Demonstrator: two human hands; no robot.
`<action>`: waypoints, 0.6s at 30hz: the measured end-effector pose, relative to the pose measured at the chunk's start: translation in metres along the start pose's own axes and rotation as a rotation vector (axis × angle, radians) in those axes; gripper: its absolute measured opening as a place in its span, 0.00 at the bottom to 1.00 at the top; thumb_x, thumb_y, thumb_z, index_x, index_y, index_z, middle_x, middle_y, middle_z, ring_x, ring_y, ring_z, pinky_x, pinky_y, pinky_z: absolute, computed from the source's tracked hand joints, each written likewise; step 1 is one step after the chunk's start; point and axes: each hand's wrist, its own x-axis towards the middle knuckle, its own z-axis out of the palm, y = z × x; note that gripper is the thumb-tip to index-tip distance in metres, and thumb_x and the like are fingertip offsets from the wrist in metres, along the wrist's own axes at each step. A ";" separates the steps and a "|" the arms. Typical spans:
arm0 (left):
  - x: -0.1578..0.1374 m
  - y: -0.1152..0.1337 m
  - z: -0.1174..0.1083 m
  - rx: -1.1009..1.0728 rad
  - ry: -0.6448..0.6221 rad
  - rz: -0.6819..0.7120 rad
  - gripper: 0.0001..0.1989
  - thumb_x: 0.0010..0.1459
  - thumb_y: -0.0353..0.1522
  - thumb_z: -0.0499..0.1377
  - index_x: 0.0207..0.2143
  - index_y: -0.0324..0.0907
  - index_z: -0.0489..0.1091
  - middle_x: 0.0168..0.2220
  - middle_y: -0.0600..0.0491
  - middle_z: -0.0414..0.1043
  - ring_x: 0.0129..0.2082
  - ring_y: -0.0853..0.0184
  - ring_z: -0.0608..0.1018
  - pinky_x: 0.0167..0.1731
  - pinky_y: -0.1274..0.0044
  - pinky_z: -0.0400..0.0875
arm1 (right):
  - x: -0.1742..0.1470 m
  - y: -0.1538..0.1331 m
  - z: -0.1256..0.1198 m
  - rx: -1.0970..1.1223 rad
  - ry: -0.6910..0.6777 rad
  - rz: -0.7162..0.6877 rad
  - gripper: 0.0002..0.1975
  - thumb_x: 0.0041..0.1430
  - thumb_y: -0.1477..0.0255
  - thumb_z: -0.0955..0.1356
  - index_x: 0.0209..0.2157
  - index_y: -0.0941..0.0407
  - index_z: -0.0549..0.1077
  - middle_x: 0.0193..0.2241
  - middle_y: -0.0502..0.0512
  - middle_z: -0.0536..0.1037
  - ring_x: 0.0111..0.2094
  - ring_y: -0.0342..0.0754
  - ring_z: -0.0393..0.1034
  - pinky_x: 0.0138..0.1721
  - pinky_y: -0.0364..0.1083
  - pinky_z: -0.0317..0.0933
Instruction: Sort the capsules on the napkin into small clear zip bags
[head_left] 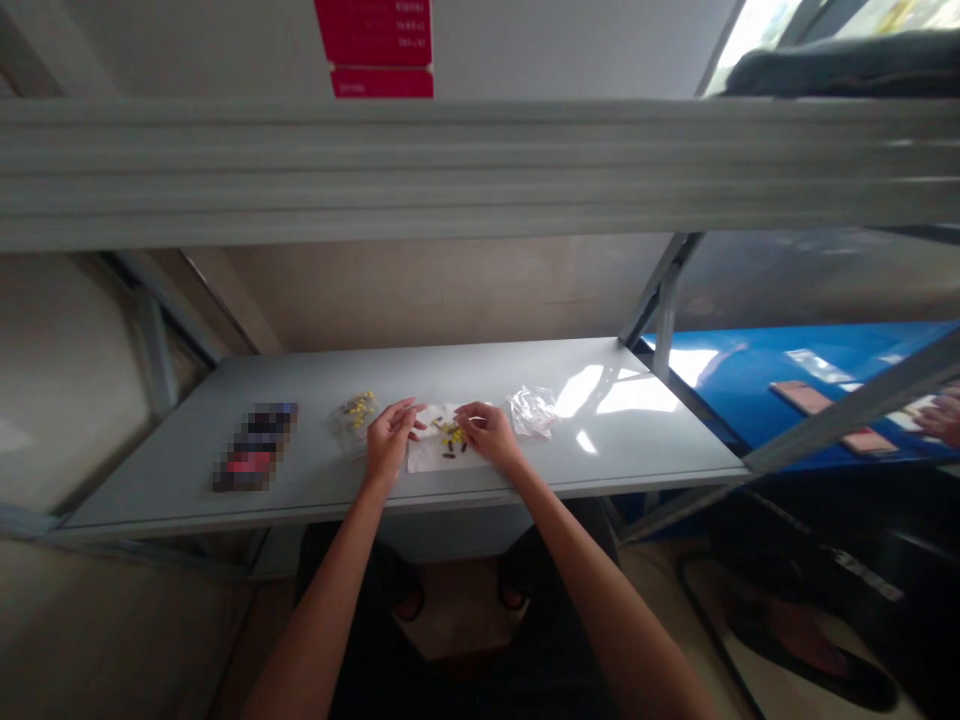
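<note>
Small yellow pieces and dark brown pieces (448, 456) lie on a white sheet (427, 460) on the grey shelf top. At the sheet's right side, my right hand (489, 434) is bent over the yellow pieces (454, 436), fingers drawn together; whatever they pinch is too small to make out. My left hand (390, 436) hovers by the sheet's left edge, its fingers loosely curled and apart, with nothing visible in them. Just left of it, a clear plastic bag (349, 435) has more yellow pieces (360, 406) on or in it.
A crumpled clear bag (534, 410) lies right of the sheet. A blurred-out dark and red object (255, 448) is on the left. Metal beam (480, 175) crosses above. On the right are a blue table (720, 390), a pinkish flat object (832, 415) and another person's hand (941, 415).
</note>
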 end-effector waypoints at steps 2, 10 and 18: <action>0.000 -0.001 -0.001 0.008 -0.012 0.007 0.26 0.55 0.44 0.66 0.49 0.36 0.72 0.47 0.39 0.80 0.29 0.68 0.80 0.24 0.80 0.70 | 0.001 0.001 0.000 0.002 0.015 0.005 0.14 0.53 0.60 0.70 0.35 0.56 0.77 0.21 0.51 0.75 0.17 0.41 0.63 0.17 0.40 0.54; -0.002 -0.006 -0.003 0.101 -0.045 0.065 0.24 0.59 0.46 0.63 0.49 0.37 0.74 0.45 0.42 0.81 0.30 0.67 0.80 0.25 0.79 0.71 | 0.000 -0.005 -0.001 -0.010 0.044 -0.059 0.11 0.53 0.62 0.70 0.32 0.56 0.77 0.24 0.52 0.77 0.19 0.42 0.64 0.19 0.40 0.54; -0.005 -0.004 -0.001 0.274 -0.058 0.090 0.18 0.58 0.42 0.61 0.44 0.38 0.77 0.42 0.44 0.81 0.33 0.63 0.82 0.28 0.77 0.75 | -0.004 -0.013 -0.001 0.029 0.030 -0.025 0.11 0.53 0.63 0.70 0.31 0.57 0.76 0.22 0.50 0.76 0.17 0.39 0.59 0.18 0.40 0.51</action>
